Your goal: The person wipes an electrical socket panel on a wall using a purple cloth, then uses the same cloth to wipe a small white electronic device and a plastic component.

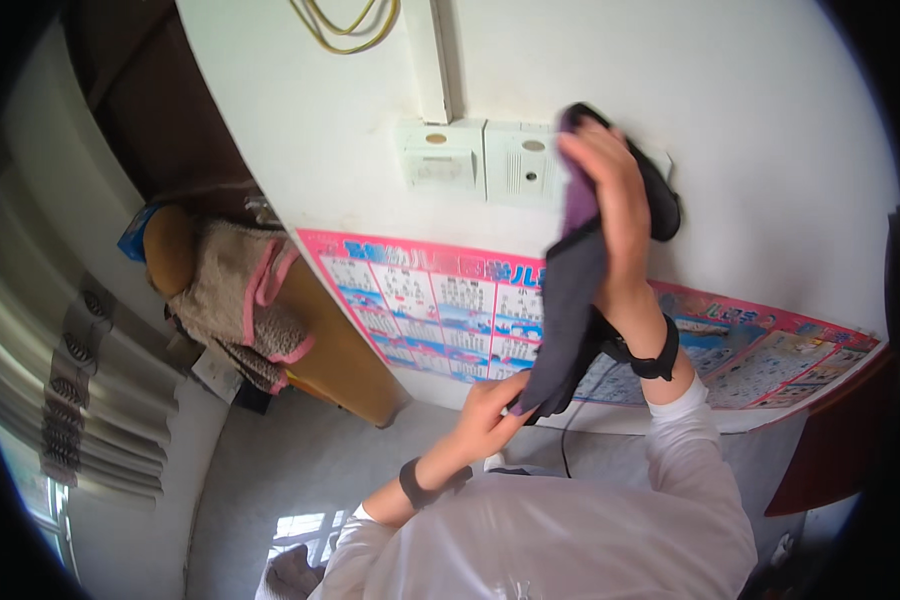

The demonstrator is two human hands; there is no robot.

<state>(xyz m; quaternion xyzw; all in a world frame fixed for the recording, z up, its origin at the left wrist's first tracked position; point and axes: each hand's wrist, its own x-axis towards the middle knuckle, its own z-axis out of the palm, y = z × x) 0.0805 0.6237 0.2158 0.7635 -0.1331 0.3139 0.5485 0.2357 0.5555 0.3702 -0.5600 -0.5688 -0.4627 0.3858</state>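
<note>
A length of dark grey, black and purple fabric (573, 300) hangs between my hands in front of the wall; its exact kind is unclear. At its top, my right hand (615, 190) grips it, the fingers slightly blurred and partly wrapped in the folds. Down at the lower end, my left hand (492, 415) pinches the edge between thumb and fingers. The upper part of the fabric covers part of the white switch plates (520, 165) on the wall. Dark bands circle both wrists.
A pink-bordered poster (430, 300) is on the wall below the switches. To the left, a brown and pink fleecy cloth (240, 280) lies over a wooden piece of furniture (350, 370). Grey curtains (70, 330) hang far left. A thin dark cable (567, 440) runs down below the fabric.
</note>
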